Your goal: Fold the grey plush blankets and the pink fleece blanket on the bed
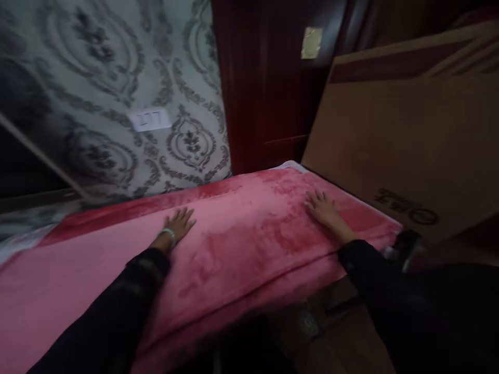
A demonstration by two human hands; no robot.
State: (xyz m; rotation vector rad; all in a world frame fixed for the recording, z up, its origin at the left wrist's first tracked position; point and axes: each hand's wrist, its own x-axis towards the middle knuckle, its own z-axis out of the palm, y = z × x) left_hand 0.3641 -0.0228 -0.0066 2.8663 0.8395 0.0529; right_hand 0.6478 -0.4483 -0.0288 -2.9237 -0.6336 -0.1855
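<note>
A pink and red plush blanket (234, 249) lies spread over a long raised surface, with a fold line along its near edge. On its left-middle part my left hand (179, 224) rests flat, fingers spread, a pale bracelet (170, 236) at the wrist. My right hand (321, 208) lies palm down toward the blanket's right end, its fingers also spread. Neither hand grips anything. A bit of white cloth (293, 165) shows at the blanket's far corner.
A large cardboard box (390, 135) leans at the right end. Behind the blanket are a patterned wall (156, 67) with a numbered paper label (151, 119) and a dark red door (268, 93). Below the near edge, another cardboard box (343, 337) shows dimly.
</note>
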